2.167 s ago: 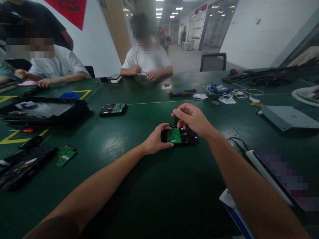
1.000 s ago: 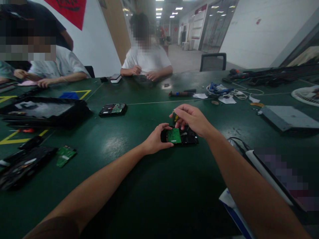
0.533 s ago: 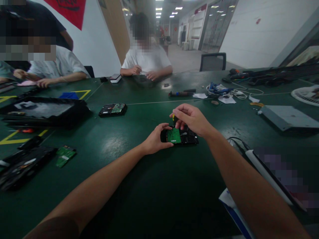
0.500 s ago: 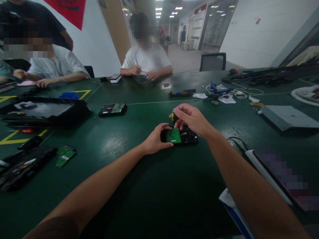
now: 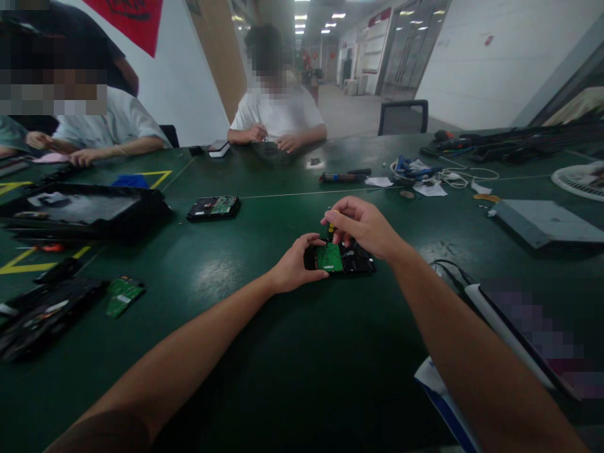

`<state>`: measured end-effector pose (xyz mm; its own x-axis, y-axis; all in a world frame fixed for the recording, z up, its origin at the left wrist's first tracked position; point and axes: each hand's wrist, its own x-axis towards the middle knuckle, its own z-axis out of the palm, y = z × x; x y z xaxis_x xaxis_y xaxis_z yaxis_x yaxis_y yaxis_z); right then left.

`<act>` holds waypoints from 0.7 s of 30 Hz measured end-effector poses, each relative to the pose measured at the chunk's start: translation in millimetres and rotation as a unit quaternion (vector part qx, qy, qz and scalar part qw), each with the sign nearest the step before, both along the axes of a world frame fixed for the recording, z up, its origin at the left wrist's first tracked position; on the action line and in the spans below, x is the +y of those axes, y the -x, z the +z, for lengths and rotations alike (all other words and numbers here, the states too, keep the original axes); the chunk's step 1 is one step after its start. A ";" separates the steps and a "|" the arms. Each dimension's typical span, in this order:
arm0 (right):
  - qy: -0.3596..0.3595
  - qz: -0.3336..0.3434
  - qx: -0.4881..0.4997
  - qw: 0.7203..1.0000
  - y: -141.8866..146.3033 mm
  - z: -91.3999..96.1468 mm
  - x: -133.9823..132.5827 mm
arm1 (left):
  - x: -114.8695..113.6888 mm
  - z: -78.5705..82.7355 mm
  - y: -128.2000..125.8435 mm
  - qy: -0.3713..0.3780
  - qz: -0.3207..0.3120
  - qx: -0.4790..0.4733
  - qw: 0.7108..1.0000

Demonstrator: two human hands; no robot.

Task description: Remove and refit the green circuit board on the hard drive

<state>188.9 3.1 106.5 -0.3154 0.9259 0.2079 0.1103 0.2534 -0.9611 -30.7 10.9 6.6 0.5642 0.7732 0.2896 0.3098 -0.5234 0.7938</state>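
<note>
A black hard drive (image 5: 352, 259) with a green circuit board (image 5: 329, 257) on top lies on the dark green table (image 5: 264, 327). My left hand (image 5: 296, 263) grips the drive's left end, thumb and fingers curled round it. My right hand (image 5: 363, 225) hovers just above the drive's far edge, its fingers pinched round a small screwdriver (image 5: 331, 227) with a yellow-and-dark handle that stands upright over the board.
Another hard drive (image 5: 214, 207) lies further left, next to a black tray (image 5: 80, 211). A loose green board (image 5: 123, 294) and dark parts sit at the left edge. Cables (image 5: 425, 173) and a grey plate (image 5: 542, 221) lie right. Two people sit across the table.
My right hand's fingers have shifted slightly round the screwdriver handle, whose yellow band shows more now. The drive and my left hand have stayed in place.
</note>
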 end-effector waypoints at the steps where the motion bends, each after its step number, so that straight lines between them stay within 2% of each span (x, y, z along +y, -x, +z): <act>1: 0.006 0.004 0.005 1.000 0.5 0.1 0.1 | -0.1 0.1 -0.1 0.001 0.001 0.001 1.000; 5: 0.019 0.012 0.027 0.999 0.6 -0.3 1.8 | 0.1 -0.7 -0.3 0.002 0.002 -0.002 1.000; 12: -0.021 -0.001 -0.022 1.000 -2.2 -1.2 1.5 | -0.3 0.1 0.1 0.006 -0.004 -0.006 1.000; 21: 0.019 0.017 0.009 1.000 -0.2 0.8 1.5 | -1.2 2.9 0.4 0.006 -0.002 0.003 1.000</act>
<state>189.1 4.6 107.3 -0.3437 0.9218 0.1792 0.0837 0.2201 -0.9719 -31.0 9.6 9.5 0.5690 0.7743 0.2768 0.3127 -0.5150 0.7981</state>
